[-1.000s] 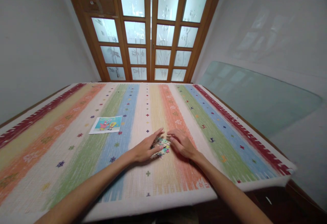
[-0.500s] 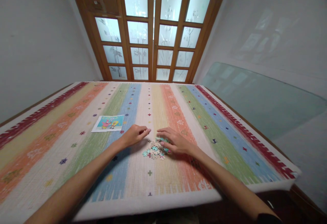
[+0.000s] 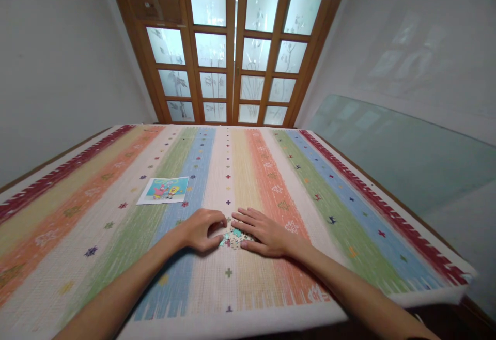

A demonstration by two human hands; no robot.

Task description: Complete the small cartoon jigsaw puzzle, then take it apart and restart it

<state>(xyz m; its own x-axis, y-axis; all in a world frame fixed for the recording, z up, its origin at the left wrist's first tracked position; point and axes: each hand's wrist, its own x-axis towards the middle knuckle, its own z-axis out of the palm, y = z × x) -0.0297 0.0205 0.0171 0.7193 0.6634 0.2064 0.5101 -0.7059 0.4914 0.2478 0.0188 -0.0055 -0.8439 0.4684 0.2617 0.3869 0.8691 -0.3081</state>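
Wooden double door (image 3: 232, 45) with frosted glass panes, standing upright beyond the far edge of the striped cloth. Striped cloth (image 3: 294, 195): a woven cover in bands of red, orange, green, blue, cream and yellow, dotted with small cross and star motifs, spread flat over the whole work surface; all further positions are given relative to it. Glass sheet (image 3: 399, 149): a pale green pane off the cloth's right edge, leaning against the white wall.

Left hand (image 3: 201, 229): palm down on the cloth, on the cream band beside the blue one, near the cloth's near edge. Its fingers are curled inward with the tips pressed against the left side of the puzzle pieces; whether any piece is pinched between them cannot be told. Right hand (image 3: 263, 234): palm down on the cloth's yellow and orange bands, fingers extended, held narrowly together and pointing leftward, lying flat over the right part of the pile; nothing is gripped.

Reference picture (image 3: 165, 190): a small printed card with cartoon figures on a blue ground, lying flat on the cloth's green and blue bands, farther from the viewer than the left hand and well apart from it.

Puzzle pieces (image 3: 232, 237): a small loose heap of multicoloured jigsaw pieces on the cloth's cream band, enclosed between the two hands and touching both, partly hidden under the right fingers.
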